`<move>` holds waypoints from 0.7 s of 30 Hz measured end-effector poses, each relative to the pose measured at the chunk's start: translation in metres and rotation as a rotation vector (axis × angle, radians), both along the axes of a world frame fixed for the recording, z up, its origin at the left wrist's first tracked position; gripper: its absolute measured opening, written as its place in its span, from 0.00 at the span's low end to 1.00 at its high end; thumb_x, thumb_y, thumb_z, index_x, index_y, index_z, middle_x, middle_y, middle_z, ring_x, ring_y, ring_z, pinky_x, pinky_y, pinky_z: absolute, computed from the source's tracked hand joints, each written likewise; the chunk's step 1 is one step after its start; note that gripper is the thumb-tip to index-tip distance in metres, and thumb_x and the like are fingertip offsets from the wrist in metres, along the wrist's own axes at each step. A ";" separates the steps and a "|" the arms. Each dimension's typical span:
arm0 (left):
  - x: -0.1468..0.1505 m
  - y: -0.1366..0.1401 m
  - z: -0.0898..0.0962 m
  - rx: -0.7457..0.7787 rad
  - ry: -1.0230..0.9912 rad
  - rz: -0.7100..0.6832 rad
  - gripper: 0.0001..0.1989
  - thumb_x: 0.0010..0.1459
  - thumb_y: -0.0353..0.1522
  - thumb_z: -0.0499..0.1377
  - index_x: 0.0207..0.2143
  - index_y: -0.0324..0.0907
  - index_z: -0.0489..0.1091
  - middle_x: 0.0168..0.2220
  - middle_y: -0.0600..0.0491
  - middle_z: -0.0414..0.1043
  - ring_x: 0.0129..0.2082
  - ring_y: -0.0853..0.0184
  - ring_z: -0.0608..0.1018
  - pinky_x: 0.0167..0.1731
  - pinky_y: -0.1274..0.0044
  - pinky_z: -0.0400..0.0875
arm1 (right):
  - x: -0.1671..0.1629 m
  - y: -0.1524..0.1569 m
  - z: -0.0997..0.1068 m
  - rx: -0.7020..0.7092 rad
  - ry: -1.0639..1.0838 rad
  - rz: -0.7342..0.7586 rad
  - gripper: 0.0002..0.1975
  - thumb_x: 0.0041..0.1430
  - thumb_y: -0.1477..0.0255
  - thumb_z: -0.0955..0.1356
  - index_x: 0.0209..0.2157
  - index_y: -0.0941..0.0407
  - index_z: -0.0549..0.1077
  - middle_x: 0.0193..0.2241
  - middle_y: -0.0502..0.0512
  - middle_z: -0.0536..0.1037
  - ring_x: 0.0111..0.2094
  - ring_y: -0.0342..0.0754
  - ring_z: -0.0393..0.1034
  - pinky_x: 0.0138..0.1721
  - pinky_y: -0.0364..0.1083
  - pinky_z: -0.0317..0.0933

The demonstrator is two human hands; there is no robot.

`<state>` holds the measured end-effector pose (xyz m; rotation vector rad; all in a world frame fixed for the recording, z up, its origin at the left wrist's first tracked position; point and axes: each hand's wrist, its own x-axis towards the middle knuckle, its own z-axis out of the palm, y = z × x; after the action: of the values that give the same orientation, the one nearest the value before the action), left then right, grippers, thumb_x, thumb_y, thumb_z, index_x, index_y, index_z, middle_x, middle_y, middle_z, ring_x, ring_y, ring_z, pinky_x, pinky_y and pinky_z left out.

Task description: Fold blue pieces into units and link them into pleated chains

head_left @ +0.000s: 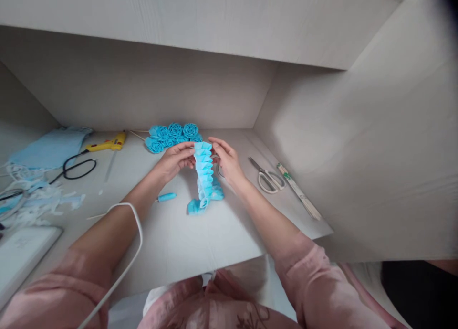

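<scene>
Between my two hands a pleated light-blue strip (205, 174) hangs down in zigzag folds, its lower end curling on the desk. My left hand (175, 161) pinches the strip's upper left edge. At the upper right edge my right hand (226, 161) has its fingers closed round the same strip. Behind the hands lies a bunch of blue rolled roses (175, 131), with thin sticks pointing left. A small blue rolled piece with a narrow tip (167, 197) rests below my left hand. Part of a ring-shaped item is hidden behind my right hand.
Scissors (269, 176) and a packet of thin sticks (298, 190) lie at the right. A yellow glue gun (109, 143) with a black cord, blue face masks (50, 147) and white scraps (39, 200) are on the left. A white cable (138, 233) crosses my left forearm. A shelf (200, 23) overhangs the desk.
</scene>
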<state>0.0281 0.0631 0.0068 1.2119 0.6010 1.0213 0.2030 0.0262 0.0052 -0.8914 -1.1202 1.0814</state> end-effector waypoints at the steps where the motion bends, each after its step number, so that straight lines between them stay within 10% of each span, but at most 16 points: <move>1: 0.000 -0.001 0.000 0.011 0.009 0.005 0.19 0.48 0.34 0.68 0.43 0.37 0.73 0.27 0.53 0.74 0.24 0.70 0.75 0.23 0.78 0.70 | 0.000 -0.001 0.000 -0.004 0.011 0.005 0.17 0.55 0.59 0.68 0.44 0.52 0.75 0.32 0.51 0.75 0.33 0.43 0.69 0.30 0.42 0.63; 21: 0.005 -0.005 -0.003 0.060 0.120 0.062 0.14 0.48 0.41 0.68 0.29 0.38 0.77 0.28 0.51 0.75 0.30 0.67 0.74 0.30 0.77 0.68 | -0.001 0.002 0.000 0.026 0.011 -0.054 0.18 0.50 0.64 0.71 0.44 0.53 0.73 0.30 0.49 0.72 0.29 0.42 0.66 0.26 0.41 0.61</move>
<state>0.0331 0.0579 0.0038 1.3208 0.7097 1.0298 0.2018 0.0279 0.0047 -0.8896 -1.0926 1.0244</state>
